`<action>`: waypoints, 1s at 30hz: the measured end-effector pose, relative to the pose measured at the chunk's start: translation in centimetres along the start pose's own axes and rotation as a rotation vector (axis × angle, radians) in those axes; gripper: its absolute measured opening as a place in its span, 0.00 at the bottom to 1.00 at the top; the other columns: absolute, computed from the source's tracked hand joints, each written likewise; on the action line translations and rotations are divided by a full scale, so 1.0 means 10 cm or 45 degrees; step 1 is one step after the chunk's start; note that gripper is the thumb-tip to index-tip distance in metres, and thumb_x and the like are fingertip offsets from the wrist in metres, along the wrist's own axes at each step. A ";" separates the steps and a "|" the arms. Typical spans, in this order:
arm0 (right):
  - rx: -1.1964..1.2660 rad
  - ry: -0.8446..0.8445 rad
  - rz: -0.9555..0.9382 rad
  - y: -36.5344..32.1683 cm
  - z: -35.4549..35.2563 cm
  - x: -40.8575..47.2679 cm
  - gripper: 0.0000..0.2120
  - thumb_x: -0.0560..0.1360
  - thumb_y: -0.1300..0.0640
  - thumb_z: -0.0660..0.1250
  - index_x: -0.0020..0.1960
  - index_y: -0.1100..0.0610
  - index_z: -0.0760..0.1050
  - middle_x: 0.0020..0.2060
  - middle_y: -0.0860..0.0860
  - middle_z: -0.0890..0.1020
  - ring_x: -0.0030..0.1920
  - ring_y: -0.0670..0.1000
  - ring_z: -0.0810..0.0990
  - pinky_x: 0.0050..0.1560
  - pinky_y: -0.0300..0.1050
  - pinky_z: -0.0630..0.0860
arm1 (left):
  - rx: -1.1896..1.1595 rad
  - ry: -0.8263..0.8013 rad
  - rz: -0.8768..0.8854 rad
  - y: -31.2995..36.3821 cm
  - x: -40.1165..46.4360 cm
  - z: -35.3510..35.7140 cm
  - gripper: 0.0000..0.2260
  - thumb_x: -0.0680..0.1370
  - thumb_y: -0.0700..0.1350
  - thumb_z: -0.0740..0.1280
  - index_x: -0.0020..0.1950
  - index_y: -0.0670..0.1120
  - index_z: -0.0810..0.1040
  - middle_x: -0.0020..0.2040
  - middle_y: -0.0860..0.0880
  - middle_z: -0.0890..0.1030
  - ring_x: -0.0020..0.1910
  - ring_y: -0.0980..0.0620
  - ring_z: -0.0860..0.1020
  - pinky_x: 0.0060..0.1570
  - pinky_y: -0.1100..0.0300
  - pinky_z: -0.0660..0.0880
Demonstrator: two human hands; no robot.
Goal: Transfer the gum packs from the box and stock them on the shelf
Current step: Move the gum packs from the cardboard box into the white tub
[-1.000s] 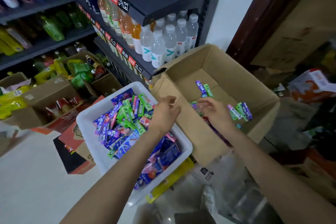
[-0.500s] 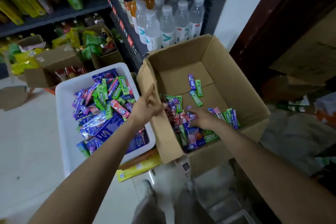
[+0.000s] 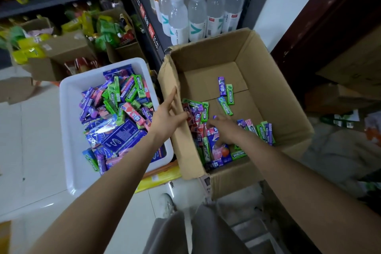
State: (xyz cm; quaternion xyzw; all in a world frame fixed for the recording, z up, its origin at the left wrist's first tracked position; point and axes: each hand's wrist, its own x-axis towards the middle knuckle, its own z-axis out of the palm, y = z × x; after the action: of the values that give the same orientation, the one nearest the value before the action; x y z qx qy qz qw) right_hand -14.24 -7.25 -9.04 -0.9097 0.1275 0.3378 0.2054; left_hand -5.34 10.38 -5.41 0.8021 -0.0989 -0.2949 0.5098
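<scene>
Since half a second ago both hands sit a little deeper over the open brown cardboard box (image 3: 266,80), and the view has tipped further down. Behind the box the dark metal shelf (image 3: 144,12) carries clear water bottles with white caps (image 3: 195,12). Left of the box stands the white plastic tub (image 3: 70,130), heaped with green, purple and pink gum packs. More loose gum packs (image 3: 206,125) lie on the box floor, most piled in its near left corner, a few farther back. With fingers straight and spread, the left hand (image 3: 167,117) rests against the box's left wall. The right hand (image 3: 224,127) reaches palm down onto the pile; whether its fingers grip a pack I cannot tell.
</scene>
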 end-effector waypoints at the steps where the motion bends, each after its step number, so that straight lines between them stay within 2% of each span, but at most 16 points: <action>1: 0.002 -0.009 -0.017 0.00 -0.01 0.01 0.30 0.65 0.58 0.77 0.64 0.50 0.70 0.69 0.54 0.62 0.71 0.58 0.55 0.67 0.51 0.61 | 0.013 0.007 0.004 0.00 0.00 0.01 0.37 0.75 0.42 0.70 0.76 0.60 0.53 0.74 0.51 0.64 0.71 0.50 0.65 0.66 0.55 0.69; 4: 0.052 -0.011 -0.036 0.03 -0.05 0.02 0.21 0.66 0.58 0.77 0.56 0.49 0.76 0.59 0.54 0.67 0.69 0.57 0.58 0.64 0.50 0.64 | 0.032 0.001 0.020 0.00 0.02 -0.02 0.38 0.74 0.45 0.72 0.76 0.61 0.54 0.74 0.52 0.64 0.72 0.49 0.64 0.66 0.49 0.70; 7: -0.004 -0.059 -0.027 0.04 -0.07 0.01 0.20 0.66 0.54 0.77 0.55 0.48 0.75 0.60 0.54 0.69 0.67 0.58 0.59 0.61 0.52 0.65 | 0.032 -0.011 0.005 -0.01 0.02 -0.04 0.38 0.73 0.47 0.72 0.75 0.62 0.54 0.75 0.53 0.63 0.72 0.49 0.64 0.64 0.45 0.71; 11: 0.008 -0.071 0.036 -0.01 -0.05 0.04 0.20 0.64 0.55 0.78 0.50 0.47 0.72 0.57 0.53 0.71 0.58 0.56 0.69 0.52 0.50 0.71 | 0.022 -0.023 0.010 0.00 0.01 -0.03 0.38 0.74 0.45 0.72 0.76 0.60 0.53 0.75 0.51 0.62 0.73 0.49 0.63 0.68 0.48 0.68; 14: 0.137 -0.047 0.017 0.02 -0.05 0.04 0.18 0.62 0.58 0.79 0.43 0.47 0.72 0.57 0.54 0.73 0.56 0.57 0.73 0.52 0.50 0.73 | -0.006 -0.034 0.021 0.02 -0.01 -0.04 0.38 0.74 0.45 0.71 0.76 0.60 0.53 0.75 0.51 0.61 0.73 0.49 0.62 0.68 0.51 0.67; 17: 0.365 0.095 0.000 0.09 -0.05 0.00 0.16 0.64 0.57 0.78 0.49 0.51 0.78 0.59 0.55 0.76 0.59 0.57 0.74 0.58 0.52 0.73 | 0.003 -0.046 0.036 0.02 -0.04 -0.06 0.37 0.73 0.48 0.71 0.76 0.61 0.53 0.76 0.52 0.61 0.73 0.49 0.62 0.67 0.53 0.65; 19: 0.519 0.238 0.021 0.11 -0.07 -0.03 0.15 0.65 0.55 0.78 0.49 0.50 0.78 0.59 0.55 0.77 0.61 0.57 0.74 0.59 0.52 0.73 | 0.032 -0.048 0.040 0.04 -0.06 -0.07 0.37 0.73 0.50 0.71 0.76 0.60 0.54 0.76 0.51 0.61 0.73 0.49 0.62 0.67 0.52 0.65; 21: 0.558 0.345 -0.002 0.10 -0.16 -0.09 0.14 0.66 0.55 0.77 0.50 0.52 0.78 0.55 0.53 0.79 0.58 0.53 0.75 0.54 0.47 0.72 | 0.077 -0.025 0.034 0.08 -0.08 -0.08 0.37 0.73 0.51 0.72 0.77 0.58 0.55 0.75 0.51 0.62 0.71 0.51 0.64 0.65 0.54 0.67; 23: 0.576 0.449 -0.026 0.07 -0.27 -0.18 0.13 0.68 0.54 0.75 0.51 0.54 0.78 0.50 0.50 0.79 0.52 0.49 0.75 0.47 0.42 0.68 | 0.237 0.058 0.088 0.12 -0.11 -0.07 0.36 0.73 0.51 0.72 0.76 0.53 0.58 0.73 0.50 0.65 0.68 0.53 0.66 0.62 0.57 0.67; 26: 0.853 0.614 -0.073 0.01 -0.48 -0.34 0.12 0.69 0.53 0.74 0.50 0.55 0.77 0.43 0.47 0.77 0.45 0.47 0.75 0.43 0.41 0.68 | 0.579 0.188 0.394 0.24 -0.14 0.01 0.32 0.73 0.50 0.71 0.74 0.47 0.63 0.73 0.49 0.64 0.71 0.50 0.62 0.68 0.57 0.61; 28: 1.013 0.659 -0.127 -0.03 -0.61 -0.43 0.12 0.70 0.54 0.73 0.50 0.56 0.77 0.40 0.46 0.77 0.41 0.45 0.75 0.42 0.38 0.70 | 0.570 0.064 0.507 0.38 -0.14 0.12 0.32 0.73 0.51 0.71 0.74 0.47 0.64 0.74 0.49 0.64 0.72 0.51 0.62 0.70 0.56 0.61; 30: 1.155 0.641 -0.198 -0.06 -0.72 -0.51 0.08 0.71 0.56 0.72 0.48 0.53 0.76 0.40 0.45 0.78 0.38 0.41 0.77 0.42 0.33 0.72 | 0.481 -0.160 0.416 0.53 -0.09 0.20 0.32 0.72 0.53 0.72 0.73 0.47 0.65 0.71 0.48 0.69 0.67 0.52 0.69 0.65 0.58 0.67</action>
State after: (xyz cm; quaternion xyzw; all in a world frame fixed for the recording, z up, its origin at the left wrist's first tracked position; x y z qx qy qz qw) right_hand -13.75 -9.59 -0.46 -0.7891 0.2386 0.0033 0.5660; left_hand -6.51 6.83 -1.03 0.8366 -0.3119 -0.2342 0.3848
